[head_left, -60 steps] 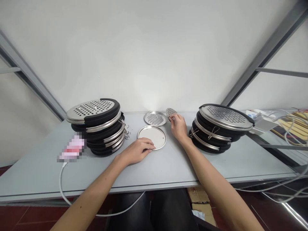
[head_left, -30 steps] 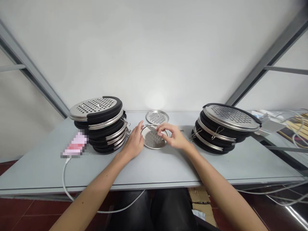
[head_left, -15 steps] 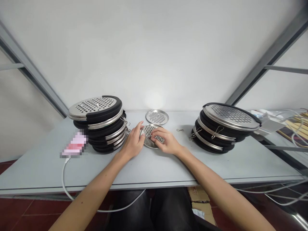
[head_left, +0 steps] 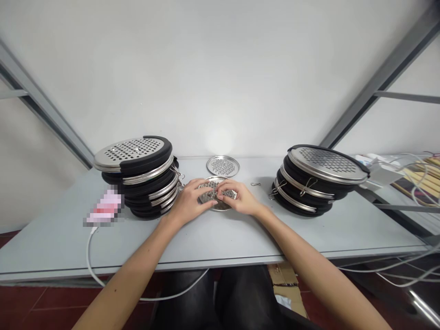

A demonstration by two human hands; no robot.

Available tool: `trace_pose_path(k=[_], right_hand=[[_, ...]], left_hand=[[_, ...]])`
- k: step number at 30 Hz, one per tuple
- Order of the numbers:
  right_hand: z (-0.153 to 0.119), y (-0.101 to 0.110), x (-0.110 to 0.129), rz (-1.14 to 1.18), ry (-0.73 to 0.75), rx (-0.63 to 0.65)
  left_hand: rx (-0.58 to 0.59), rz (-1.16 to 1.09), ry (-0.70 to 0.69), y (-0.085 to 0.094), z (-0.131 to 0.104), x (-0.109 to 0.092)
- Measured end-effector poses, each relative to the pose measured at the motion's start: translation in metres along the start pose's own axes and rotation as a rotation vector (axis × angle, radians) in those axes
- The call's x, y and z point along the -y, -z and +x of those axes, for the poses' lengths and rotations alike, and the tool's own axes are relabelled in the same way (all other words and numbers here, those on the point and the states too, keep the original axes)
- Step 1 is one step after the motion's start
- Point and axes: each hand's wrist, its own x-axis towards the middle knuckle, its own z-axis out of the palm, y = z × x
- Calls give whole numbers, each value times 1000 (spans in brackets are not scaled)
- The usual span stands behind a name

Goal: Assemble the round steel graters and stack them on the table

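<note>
A round metal grater plate lies on the grey table between my two hands, its raised, holed middle partly covered by fingers. My left hand reaches over the plate's left side, thumb and fingers apart. Over the plate's right half, my right hand has its thumb and fingertips drawn together in a pinch; whatever may be between them is too small to make out. Just behind lies a second round grater plate, flat and untouched. A small bent wire clip rests on the table to the right.
On the left stands a stack of round graters with black rims; a similar stack stands on the right, with wire clips hanging from it. A blurred pink phone-like object with a white cable lies at left. A wall closes the back.
My left hand has spread its thumb away from its fingers and turned further over the plate. My right fingertips have drawn together. The view has shifted slightly.
</note>
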Motion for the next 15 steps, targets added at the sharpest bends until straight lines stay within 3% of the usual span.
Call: trace_pose_path(k=[6,11,15], right_hand=[[1,6,-3,-38,-22,-7],[0,19,-20,-118,-277,-187],[-5,22,-37,-287,-356,-196]], left_hand=[[34,-41,-28,3,1,2],[110,-5,-5,4,-2,4],[163,26,-23,6,-2,6]])
